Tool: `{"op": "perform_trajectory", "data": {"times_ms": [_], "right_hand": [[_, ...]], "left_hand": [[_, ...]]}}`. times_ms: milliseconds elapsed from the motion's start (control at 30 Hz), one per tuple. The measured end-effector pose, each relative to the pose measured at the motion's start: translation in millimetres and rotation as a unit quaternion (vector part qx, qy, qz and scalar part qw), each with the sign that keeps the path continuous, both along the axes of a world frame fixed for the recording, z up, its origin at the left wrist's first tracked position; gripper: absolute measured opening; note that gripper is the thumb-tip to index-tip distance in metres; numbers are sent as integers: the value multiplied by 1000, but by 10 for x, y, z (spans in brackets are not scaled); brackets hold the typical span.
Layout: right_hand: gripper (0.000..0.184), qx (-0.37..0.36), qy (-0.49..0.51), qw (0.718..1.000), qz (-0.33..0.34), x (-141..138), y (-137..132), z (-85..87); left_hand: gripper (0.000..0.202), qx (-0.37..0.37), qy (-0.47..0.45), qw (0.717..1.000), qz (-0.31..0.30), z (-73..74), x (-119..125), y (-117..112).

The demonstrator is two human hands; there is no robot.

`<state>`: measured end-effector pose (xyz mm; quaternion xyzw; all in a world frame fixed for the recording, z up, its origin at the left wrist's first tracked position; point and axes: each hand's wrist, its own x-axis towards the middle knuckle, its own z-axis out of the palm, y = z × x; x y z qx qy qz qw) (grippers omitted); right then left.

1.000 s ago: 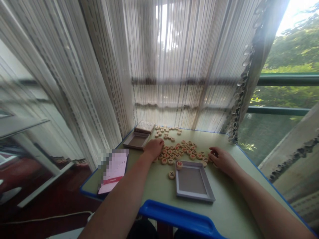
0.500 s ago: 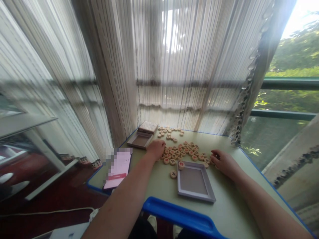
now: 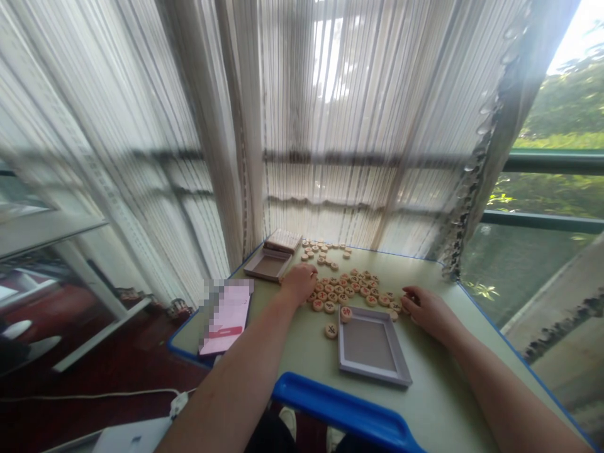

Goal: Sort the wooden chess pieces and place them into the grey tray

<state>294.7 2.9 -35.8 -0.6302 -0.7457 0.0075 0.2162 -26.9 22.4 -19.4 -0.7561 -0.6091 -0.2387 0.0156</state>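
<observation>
My left hand [image 3: 301,283] rests at the left edge of a loose cluster of round wooden xiangqi pieces [image 3: 333,289] with red and black characters. Its fingers are bent, and most of them are hidden behind the back of the hand. At the cluster's right end my right hand [image 3: 421,306] lies on the table, fingers loosely bent and a little apart, close beside the nearest pieces. A shallow grey box tray [image 3: 345,369] stands in front of the cluster. One red-marked piece [image 3: 346,314] sits at its back left corner, and a black-marked piece [image 3: 331,330] lies just left of it.
Further back lies a smaller group of pieces [image 3: 323,258]. Left of it are an open box part [image 3: 268,265] and a patterned box [image 3: 283,240]. A phone [image 3: 226,318] with a pink screen lies at the table's left. Curtains [image 3: 330,126] hang behind the light green table [image 3: 302,358].
The view has shifted slightly, so everything sits a little further right. Both hands stay at the two sides of the cluster, with no clear movement of the pieces.
</observation>
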Motion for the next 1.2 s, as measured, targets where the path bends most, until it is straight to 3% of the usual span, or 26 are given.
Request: {"op": "perform_trajectory", "data": {"times_ms": [300,600,833,1033,1100,1200], "right_hand": [[42,-2,7,1000,1,13,16,-28],[45,-13,-6,1000,-8,-71,-64,55],[59,-42,-68,997,22,-174,-80,-105],[62,-45,-59,996,41,-159,-52,-124],[61,-32,-43,998,42,-151,-46,-106],[54,-12,-25,999,42,-158,-48,-95]], "left_hand": [[42,-33,-29,997,59,10,-36,23],[34,-47,-1,997,54,-40,-38,32],[30,-27,-18,998,50,-33,20,24],[34,46,-133,981,132,141,-48,12],[30,20,-113,982,152,232,-91,-61],[23,-70,-36,992,102,358,-131,-201]]}}
